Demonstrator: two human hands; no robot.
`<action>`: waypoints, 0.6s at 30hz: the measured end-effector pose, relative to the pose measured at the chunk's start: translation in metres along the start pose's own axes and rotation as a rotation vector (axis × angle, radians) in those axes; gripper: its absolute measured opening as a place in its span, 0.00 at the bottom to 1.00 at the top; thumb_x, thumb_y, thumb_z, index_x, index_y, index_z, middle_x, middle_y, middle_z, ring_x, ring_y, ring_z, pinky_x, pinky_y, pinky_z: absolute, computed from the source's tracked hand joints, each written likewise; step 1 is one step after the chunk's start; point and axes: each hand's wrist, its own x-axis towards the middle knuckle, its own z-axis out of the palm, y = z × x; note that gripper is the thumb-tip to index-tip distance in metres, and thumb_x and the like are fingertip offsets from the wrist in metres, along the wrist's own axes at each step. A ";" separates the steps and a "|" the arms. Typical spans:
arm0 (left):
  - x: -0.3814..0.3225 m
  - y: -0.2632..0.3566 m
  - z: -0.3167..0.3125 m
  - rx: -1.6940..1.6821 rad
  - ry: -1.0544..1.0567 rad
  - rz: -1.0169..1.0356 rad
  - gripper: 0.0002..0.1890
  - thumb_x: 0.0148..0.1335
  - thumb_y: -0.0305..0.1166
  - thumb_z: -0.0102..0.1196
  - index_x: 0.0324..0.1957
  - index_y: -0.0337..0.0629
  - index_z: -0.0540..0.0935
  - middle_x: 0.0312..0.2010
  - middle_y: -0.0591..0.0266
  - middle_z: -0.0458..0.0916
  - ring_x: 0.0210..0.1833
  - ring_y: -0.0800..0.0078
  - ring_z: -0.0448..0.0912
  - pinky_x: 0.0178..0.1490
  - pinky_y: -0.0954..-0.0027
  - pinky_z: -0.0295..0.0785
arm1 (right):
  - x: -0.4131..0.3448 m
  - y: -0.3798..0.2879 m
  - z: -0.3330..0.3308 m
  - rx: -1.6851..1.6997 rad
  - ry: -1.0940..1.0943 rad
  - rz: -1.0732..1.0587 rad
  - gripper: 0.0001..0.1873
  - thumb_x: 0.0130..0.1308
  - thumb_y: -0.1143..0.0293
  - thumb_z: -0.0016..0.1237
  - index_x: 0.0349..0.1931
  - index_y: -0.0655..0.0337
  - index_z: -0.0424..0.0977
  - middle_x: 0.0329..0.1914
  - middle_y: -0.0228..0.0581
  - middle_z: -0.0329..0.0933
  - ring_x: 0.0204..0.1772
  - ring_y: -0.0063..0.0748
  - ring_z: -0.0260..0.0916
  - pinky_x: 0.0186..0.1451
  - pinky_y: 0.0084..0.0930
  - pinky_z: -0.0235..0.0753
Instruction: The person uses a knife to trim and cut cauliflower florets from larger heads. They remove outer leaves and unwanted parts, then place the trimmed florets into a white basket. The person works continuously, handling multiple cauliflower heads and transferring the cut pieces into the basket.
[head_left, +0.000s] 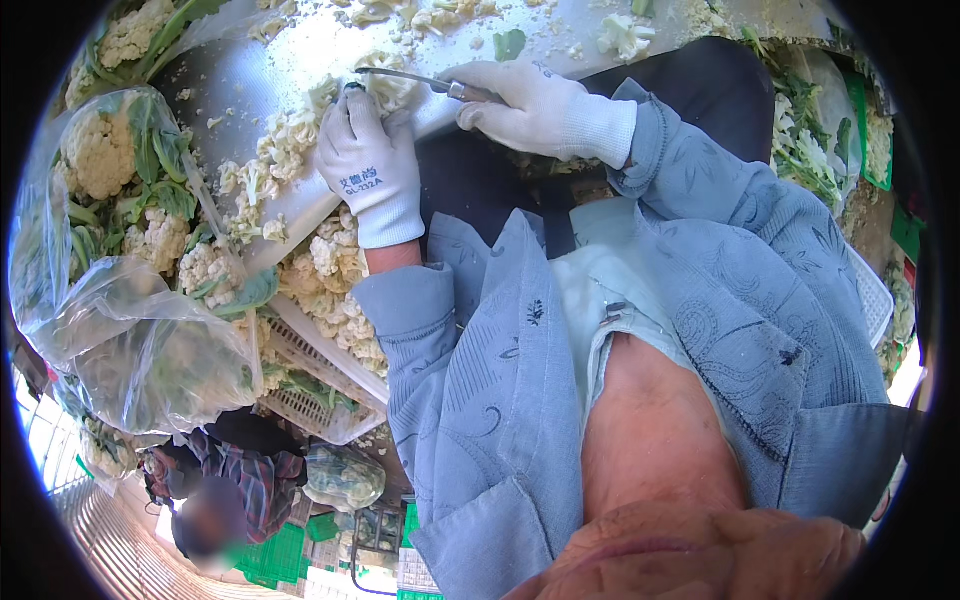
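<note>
My right hand (525, 109), in a white knit glove, is closed around the wooden handle of a knife (412, 78). Its narrow blade points left, over a piece of cauliflower (390, 82). My left hand (369, 154), gloved too, reaches onto the metal work surface (247, 75), its fingertips against the cauliflower near the blade tip. A small dark thing shows at those fingertips; what it is I cannot tell. Cut cauliflower florets (289, 142) lie in a heap left of my left hand. The left palm and the underside of the fingers are hidden.
A clear plastic bag (157, 345) with cauliflower heads (101, 154) stands at the left. A white plastic crate (322, 412) and many florets (337, 277) are beside my left forearm. Another person (247, 480) is at the lower left, near green crates (274, 555). Leaves (810, 142) lie at the right.
</note>
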 end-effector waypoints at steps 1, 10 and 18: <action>-0.002 -0.001 0.001 -0.008 0.010 0.006 0.26 0.50 0.36 0.67 0.51 0.38 0.77 0.47 0.50 0.80 0.50 0.49 0.79 0.51 0.51 0.74 | -0.001 0.003 0.002 0.016 -0.014 -0.010 0.24 0.71 0.58 0.45 0.63 0.61 0.68 0.54 0.57 0.78 0.58 0.56 0.76 0.61 0.40 0.76; 0.006 0.007 -0.002 0.026 0.018 0.017 0.25 0.50 0.31 0.68 0.50 0.35 0.78 0.46 0.45 0.81 0.48 0.45 0.80 0.50 0.50 0.76 | 0.001 -0.001 -0.003 0.057 -0.093 0.128 0.20 0.71 0.58 0.45 0.58 0.60 0.71 0.49 0.56 0.80 0.52 0.53 0.79 0.56 0.40 0.76; -0.007 -0.005 -0.004 -0.065 0.039 0.018 0.23 0.51 0.32 0.67 0.49 0.35 0.77 0.47 0.46 0.82 0.50 0.45 0.80 0.53 0.49 0.76 | -0.002 -0.013 -0.009 0.058 -0.212 0.250 0.20 0.71 0.57 0.43 0.58 0.56 0.72 0.50 0.56 0.79 0.55 0.55 0.77 0.59 0.42 0.75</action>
